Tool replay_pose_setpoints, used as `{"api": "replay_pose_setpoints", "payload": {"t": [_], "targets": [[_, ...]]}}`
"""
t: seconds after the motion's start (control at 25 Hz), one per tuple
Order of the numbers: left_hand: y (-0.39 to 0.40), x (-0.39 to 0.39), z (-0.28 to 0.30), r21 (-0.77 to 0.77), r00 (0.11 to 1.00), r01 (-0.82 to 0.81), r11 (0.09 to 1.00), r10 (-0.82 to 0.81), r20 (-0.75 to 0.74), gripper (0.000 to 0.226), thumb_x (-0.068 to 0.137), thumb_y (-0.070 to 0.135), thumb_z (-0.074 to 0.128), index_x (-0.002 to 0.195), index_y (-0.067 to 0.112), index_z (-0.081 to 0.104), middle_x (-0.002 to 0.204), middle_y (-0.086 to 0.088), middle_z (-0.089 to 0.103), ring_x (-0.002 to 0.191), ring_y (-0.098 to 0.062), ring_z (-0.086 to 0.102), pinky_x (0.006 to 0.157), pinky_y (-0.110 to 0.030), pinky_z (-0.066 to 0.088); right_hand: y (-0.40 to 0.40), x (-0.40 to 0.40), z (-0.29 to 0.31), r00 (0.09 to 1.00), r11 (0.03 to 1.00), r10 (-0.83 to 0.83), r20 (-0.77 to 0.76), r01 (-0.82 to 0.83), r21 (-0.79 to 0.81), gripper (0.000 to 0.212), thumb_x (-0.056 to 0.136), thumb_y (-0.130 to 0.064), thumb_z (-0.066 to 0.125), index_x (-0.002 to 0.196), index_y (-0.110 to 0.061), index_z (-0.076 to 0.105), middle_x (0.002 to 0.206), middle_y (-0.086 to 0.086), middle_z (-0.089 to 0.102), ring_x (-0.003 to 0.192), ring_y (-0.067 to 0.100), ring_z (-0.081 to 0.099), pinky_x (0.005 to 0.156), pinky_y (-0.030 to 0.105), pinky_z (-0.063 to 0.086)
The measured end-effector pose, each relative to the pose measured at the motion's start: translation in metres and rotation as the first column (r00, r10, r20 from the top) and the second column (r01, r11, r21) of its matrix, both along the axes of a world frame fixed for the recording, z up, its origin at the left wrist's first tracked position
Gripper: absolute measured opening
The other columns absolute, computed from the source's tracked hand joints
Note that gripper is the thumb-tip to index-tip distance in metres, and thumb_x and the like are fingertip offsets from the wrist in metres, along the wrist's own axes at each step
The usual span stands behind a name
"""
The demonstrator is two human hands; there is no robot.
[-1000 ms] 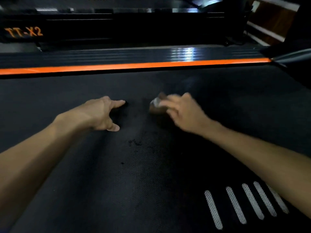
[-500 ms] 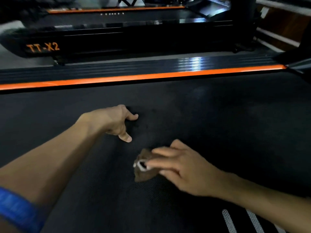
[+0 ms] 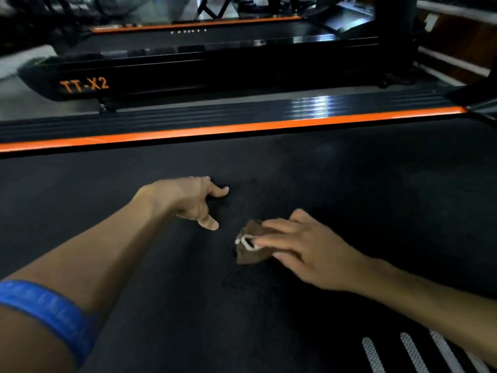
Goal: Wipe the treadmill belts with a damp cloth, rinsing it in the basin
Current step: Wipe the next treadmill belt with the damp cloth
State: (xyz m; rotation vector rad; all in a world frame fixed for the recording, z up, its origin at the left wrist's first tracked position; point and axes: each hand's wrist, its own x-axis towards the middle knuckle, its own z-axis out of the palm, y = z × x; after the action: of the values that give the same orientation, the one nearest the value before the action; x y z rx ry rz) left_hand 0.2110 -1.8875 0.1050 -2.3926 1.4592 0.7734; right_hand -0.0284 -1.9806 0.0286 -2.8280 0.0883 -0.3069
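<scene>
While the left hand (image 3: 192,199) braces, spread, the right grip (image 3: 304,251) presses (fingers flat) the cloth (image 3: 250,255).

the treadmill belt (image 3: 349,184) is matt black, with a fine rough woven-looking grain. the cloth (image 3: 251,255) is soft brown fabric with a white looped edge, crumpled. the side rail (image 3: 242,114) is ribbed, glossy black, catching light, edged by a smooth orange strip (image 3: 215,130). the wristband (image 3: 51,313) looks like matt blue rubber.
</scene>
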Motion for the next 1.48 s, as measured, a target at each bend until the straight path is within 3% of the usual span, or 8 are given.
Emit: {"api": "replay_pose_setpoints", "payload": {"t": [0.24,0.6,0.84,1.0,1.16,1.28,1.4,1.48], "targets": [[-0.003,0.003,0.003,-0.011,1.0,-0.021,1.0,0.021,-0.011,0.092,0.076,0.038,0.08,0.15,0.041,0.026,0.158,-0.002,0.027,0.14,-0.026,0.034,0.109,-0.035,0.031,-0.122,0.026,-0.011,0.77,0.779,-0.616,0.164,0.627,-0.016,0.038,0.089,-0.021,0.052,0.124,-0.029,0.064,0.125,0.003,0.063,0.098,0.037,0.062,0.087,0.038,0.039],[-0.002,0.007,0.0,-0.017,1.0,0.0,1.0,0.0,0.008,0.094,0.071,0.045,0.082,0.148,0.045,0.028,0.155,0.0,0.034,0.137,-0.024,0.038,0.11,-0.037,0.033,-0.012,-0.01,0.005,0.996,0.996,0.08,0.042,-0.078,-0.041,0.036,0.092,-0.023,0.059,0.127,-0.032,0.061,0.134,-0.008,0.057,0.097,0.008,0.045,0.088,0.02,0.033],[-0.004,0.01,-0.003,-0.011,1.0,-0.003,1.0,0.003,0.004,0.094,0.071,0.046,0.081,0.148,0.045,0.028,0.157,0.0,0.03,0.139,-0.024,0.035,0.11,-0.037,0.029,-0.141,0.02,-0.005,0.69,0.692,-0.709,0.143,0.721,-0.049,0.036,0.091,-0.017,0.053,0.124,-0.026,0.065,0.127,0.01,0.062,0.104,0.038,0.06,0.095,0.042,0.037],[-0.002,0.015,-0.005,-0.02,1.0,-0.003,1.0,0.003,0.016,0.096,0.067,0.05,0.083,0.146,0.049,0.028,0.156,0.001,0.032,0.137,-0.025,0.038,0.109,-0.039,0.034,-0.017,0.037,-0.002,0.975,0.976,-0.211,0.064,0.214,-0.044,0.037,0.089,-0.023,0.052,0.124,-0.031,0.061,0.131,-0.002,0.059,0.097,0.028,0.058,0.085,0.037,0.04],[-0.003,0.017,-0.009,-0.01,0.999,0.02,1.0,-0.02,0.037,0.098,0.067,0.054,0.081,0.147,0.051,0.024,0.157,0.002,0.029,0.136,-0.026,0.039,0.108,-0.04,0.036,-0.002,0.023,0.008,0.995,0.995,0.091,-0.051,-0.093,-0.032,0.04,0.096,-0.027,0.055,0.134,-0.039,0.051,0.14,-0.008,0.051,0.095,0.018,0.047,0.086,0.032,0.042],[0.001,0.02,-0.009,-0.001,0.999,0.032,0.999,-0.032,0.035,0.103,0.069,0.057,0.078,0.15,0.049,0.015,0.162,0.009,0.009,0.143,-0.025,0.028,0.114,-0.042,0.03,-0.104,0.053,0.004,0.957,0.936,-0.277,0.089,0.289,-0.2,0.038,0.09,-0.02,0.053,0.126,-0.031,0.06,0.133,0.002,0.059,0.11,0.031,0.057,0.092,0.043,0.043],[0.0,0.02,-0.012,0.028,0.995,0.06,0.998,-0.062,0.077,0.107,0.071,0.061,0.074,0.153,0.043,0.008,0.162,0.013,0.0,0.146,-0.023,0.021,0.116,-0.041,0.026,-0.164,0.076,0.007,0.559,0.561,-0.826,0.071,0.828,-0.002,0.034,0.094,-0.02,0.049,0.126,-0.025,0.061,0.127,0.008,0.058,0.113,0.04,0.048,0.092,0.044,0.042],[-0.002,0.02,-0.013,0.035,0.992,0.073,0.997,-0.076,0.096,0.107,0.071,0.062,0.074,0.153,0.041,0.009,0.162,0.012,0.002,0.147,-0.023,0.02,0.116,-0.04,0.026,-0.134,0.108,0.008,0.503,0.502,-0.864,0.018,0.864,-0.029,0.033,0.091,-0.021,0.051,0.123,-0.023,0.061,0.125,0.009,0.057,0.111,0.039,0.046,0.089,0.041,0.043]]}}
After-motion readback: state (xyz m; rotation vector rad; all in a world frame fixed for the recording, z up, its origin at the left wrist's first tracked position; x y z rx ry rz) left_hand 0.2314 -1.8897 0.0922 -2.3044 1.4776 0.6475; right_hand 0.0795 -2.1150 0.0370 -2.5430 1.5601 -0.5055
